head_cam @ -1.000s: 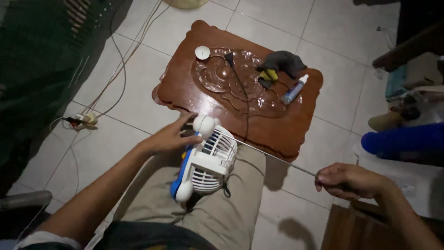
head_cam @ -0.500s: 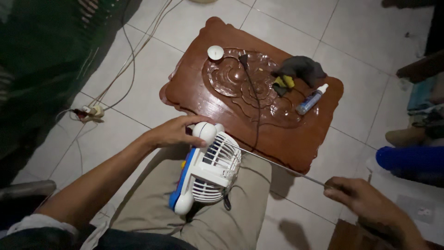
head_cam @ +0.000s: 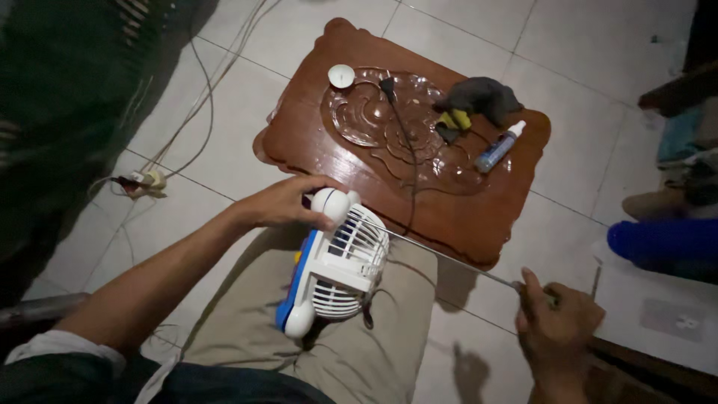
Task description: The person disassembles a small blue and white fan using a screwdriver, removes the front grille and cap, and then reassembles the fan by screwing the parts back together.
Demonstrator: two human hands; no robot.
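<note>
A small white and blue fan point(head_cam: 335, 265) rests on my lap, its grille facing right. My left hand point(head_cam: 288, 202) grips the round white top of the fan. My right hand point(head_cam: 557, 325) is closed on the handle end of a long thin metal rod point(head_cam: 441, 256). The rod's far tip reaches the fan's grille near the top.
A carved brown wooden low table point(head_cam: 456, 217) stands ahead on the tiled floor. On it lie a white round cap point(head_cam: 341, 75), a black cable point(head_cam: 404, 142), a dark cloth point(head_cam: 482, 97) and a small spray bottle point(head_cam: 499, 147). A plug and cords point(head_cam: 146, 179) lie at left.
The view has shifted and closed in. My right hand has moved lower and the rod's tip has come up against the fan's grille. My left hand stays on the fan's top.
</note>
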